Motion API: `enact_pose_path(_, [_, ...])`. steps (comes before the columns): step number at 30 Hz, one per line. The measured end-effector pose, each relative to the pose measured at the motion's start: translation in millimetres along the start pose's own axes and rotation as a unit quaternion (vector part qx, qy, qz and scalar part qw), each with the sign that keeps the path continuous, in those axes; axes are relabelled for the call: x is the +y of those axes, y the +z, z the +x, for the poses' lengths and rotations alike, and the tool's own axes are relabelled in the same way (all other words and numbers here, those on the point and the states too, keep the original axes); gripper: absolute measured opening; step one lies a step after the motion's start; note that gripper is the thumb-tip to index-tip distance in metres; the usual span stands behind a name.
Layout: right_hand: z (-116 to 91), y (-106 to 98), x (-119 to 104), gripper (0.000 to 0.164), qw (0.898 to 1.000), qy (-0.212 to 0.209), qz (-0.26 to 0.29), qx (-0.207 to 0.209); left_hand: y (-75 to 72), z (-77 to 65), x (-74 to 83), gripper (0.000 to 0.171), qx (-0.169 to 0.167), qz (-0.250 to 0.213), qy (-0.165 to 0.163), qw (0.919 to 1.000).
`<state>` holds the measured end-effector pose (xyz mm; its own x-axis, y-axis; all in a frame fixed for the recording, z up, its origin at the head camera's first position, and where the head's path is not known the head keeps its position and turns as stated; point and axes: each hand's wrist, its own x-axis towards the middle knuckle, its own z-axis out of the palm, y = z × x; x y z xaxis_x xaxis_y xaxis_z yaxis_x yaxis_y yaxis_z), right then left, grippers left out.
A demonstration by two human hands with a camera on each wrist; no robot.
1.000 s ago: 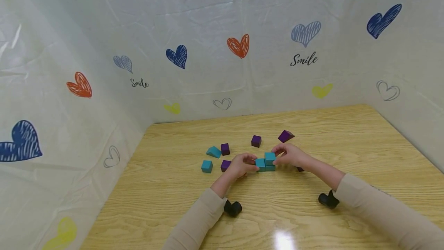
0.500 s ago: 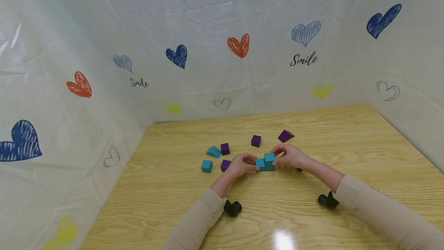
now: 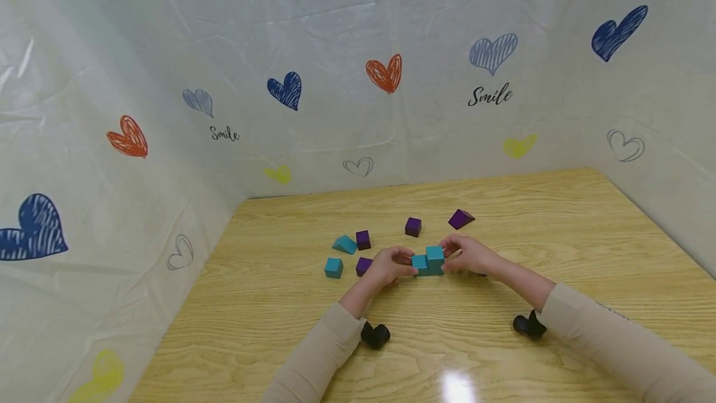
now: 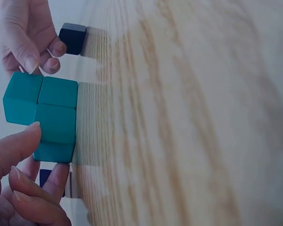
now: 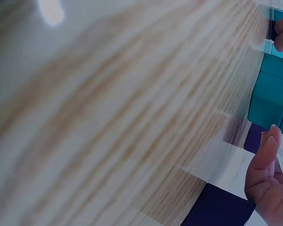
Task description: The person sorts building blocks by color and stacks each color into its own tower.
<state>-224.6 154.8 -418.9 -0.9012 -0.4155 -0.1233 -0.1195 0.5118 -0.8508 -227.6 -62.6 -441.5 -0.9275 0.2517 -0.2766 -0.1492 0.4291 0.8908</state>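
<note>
Two teal cubes stand side by side, the left one [image 3: 419, 265] and a lower right one [image 4: 58, 92]. On that right one sits an upper teal cube [image 3: 434, 254], roughly lined up with it. My left hand [image 3: 387, 267] pinches the lower left cube between thumb and fingers at its outer side. At the right of the stack is my right hand [image 3: 468, 255], thumb and fingers parted around nothing. Its thumb tip lies very near the lower right cube; whether it touches, I cannot tell.
Left of the stack lie a teal cube [image 3: 334, 268], a teal wedge [image 3: 344, 244] and purple cubes [image 3: 363, 240]. Behind it are another purple cube [image 3: 413, 227] and a purple wedge [image 3: 461, 219]. One purple block [image 5: 218, 207] is mostly hidden behind my right wrist.
The upper teal cube has lowered and settled squarely onto the lower right cube. My right fingers have then loosened and drawn slightly right. The left hand has stayed in place.
</note>
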Motion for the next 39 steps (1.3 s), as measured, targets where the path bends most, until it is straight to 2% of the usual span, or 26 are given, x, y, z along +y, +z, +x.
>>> enact_pose_path(11, [-0.3, 5.6, -3.5, 0.047, 0.999, 0.036, 0.015, -0.005, -1.7, -1.2, 1.3, 0.032, 0.001, 0.004, -0.004, 1.0000])
enact_pose_path(24, [-0.3, 7.5, -3.1, 0.045, 0.998, 0.059, 0.024, -0.004, -3.4, -4.8, 2.2, 0.030, -0.002, -0.005, 0.013, 0.9999])
enact_pose_path(29, [-3.4, 4.6, -4.1, 0.050, 0.999, 0.044, 0.026, 0.002, -2.7, -5.5, 3.8, 0.031, -0.005, -0.002, 0.013, 0.9999])
enact_pose_path(34, [-4.3, 0.4, -3.6, 0.052, 0.999, 0.005, 0.042, 0.006, -2.1, -6.1, 4.4, 0.033, -0.006, 0.001, 0.012, 0.9999])
enact_pose_path(39, [-5.4, 0.2, -1.8, 0.050, 0.998, -0.006, 0.063, 0.005, -2.6, -8.3, 6.3, 0.041, -0.007, 0.017, 0.018, 0.9997])
